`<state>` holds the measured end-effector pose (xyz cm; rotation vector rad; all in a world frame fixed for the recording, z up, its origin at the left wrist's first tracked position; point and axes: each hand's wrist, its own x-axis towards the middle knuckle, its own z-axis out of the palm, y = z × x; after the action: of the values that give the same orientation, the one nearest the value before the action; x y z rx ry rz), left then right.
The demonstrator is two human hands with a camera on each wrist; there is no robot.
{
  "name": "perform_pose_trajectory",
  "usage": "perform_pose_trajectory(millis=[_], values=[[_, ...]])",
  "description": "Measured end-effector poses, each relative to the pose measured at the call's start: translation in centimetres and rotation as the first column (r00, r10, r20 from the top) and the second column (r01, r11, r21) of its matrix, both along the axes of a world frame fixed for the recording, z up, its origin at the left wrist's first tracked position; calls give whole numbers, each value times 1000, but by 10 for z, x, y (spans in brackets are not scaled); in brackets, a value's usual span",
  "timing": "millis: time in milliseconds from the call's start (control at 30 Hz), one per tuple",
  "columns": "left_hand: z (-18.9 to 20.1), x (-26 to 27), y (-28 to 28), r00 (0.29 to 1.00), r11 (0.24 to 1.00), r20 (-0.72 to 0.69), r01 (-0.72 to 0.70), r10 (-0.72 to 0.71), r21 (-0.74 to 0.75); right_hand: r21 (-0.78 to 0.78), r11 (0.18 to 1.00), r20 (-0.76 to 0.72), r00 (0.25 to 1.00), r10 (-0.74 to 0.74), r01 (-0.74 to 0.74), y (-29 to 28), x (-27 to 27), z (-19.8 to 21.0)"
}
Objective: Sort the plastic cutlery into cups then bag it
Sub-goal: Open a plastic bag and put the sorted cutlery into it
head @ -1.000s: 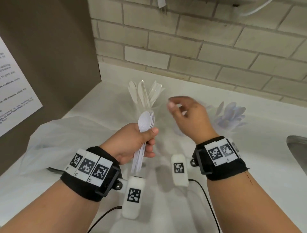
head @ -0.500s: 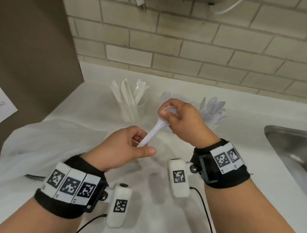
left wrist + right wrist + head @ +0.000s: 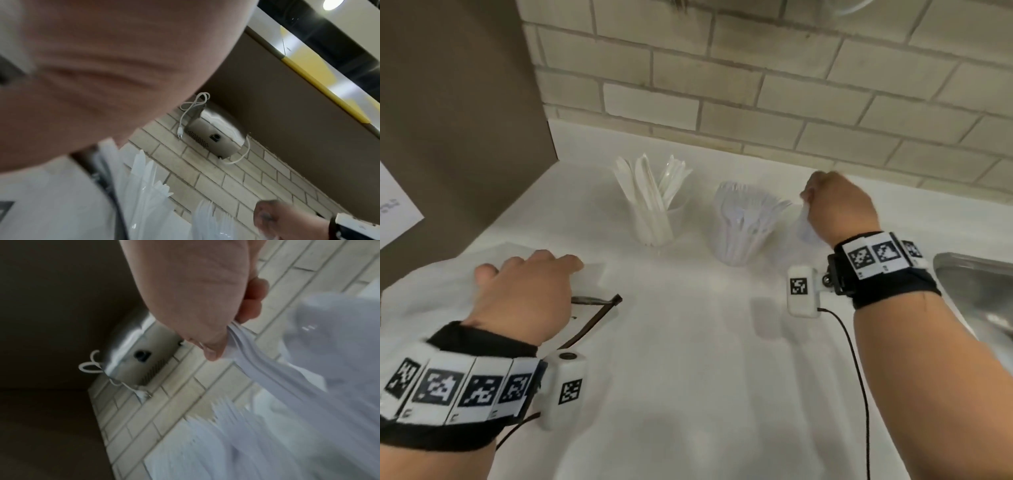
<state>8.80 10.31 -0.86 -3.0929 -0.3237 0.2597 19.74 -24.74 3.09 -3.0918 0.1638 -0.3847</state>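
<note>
A clear cup of white knives [image 3: 650, 209] stands mid-counter, and a cup of white forks [image 3: 743, 222] stands to its right. Just right of the forks, my right hand [image 3: 835, 209] grips a bundle of white spoons [image 3: 804, 226] by one end, pointing down. In the right wrist view the spoons [image 3: 267, 369] run from thumb and fingers toward a blurred clear cup [image 3: 320, 318]. My left hand [image 3: 527, 294] lies with relaxed fingers on the white plastic bag [image 3: 431, 291] at the left. The left wrist view shows mostly palm, with the knives [image 3: 144, 186] beyond.
A dark strip [image 3: 592, 318] runs along the bag's edge beside my left hand. A steel sink [image 3: 976, 294] lies at the right edge. A brown panel [image 3: 448, 120] closes the left side and a brick wall [image 3: 756, 85] the back. A metal box [image 3: 216, 138] hangs on the wall.
The spoons passed from my left hand to my right, which carried them right, past the fork cup. My left hand dropped down and left onto the bag.
</note>
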Motion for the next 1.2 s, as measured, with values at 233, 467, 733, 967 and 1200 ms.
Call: perform_pose_trajectory(millis=[233,467,733,967,1200], values=[[-3,9,-6,977,982,191,120,-90,-148,-176,977,23,993,-115,118,5,-1,-32],[27,23,-39,835,719,536,449,-127,-530,537,655,149,824,547,-532,66,-41,-17],[47,32,-43,953,-156,280,296,116,-942,980,-131,193,840,506,-147,88,-40,-32],[37,34,-30,963,-246,91,155,254,-957,963,-205,208,967,149,-175,95,-37,-19],[23,35,-12,977,-417,10,101,215,-903,970,-54,231,967,-104,-237,77,-24,-13]])
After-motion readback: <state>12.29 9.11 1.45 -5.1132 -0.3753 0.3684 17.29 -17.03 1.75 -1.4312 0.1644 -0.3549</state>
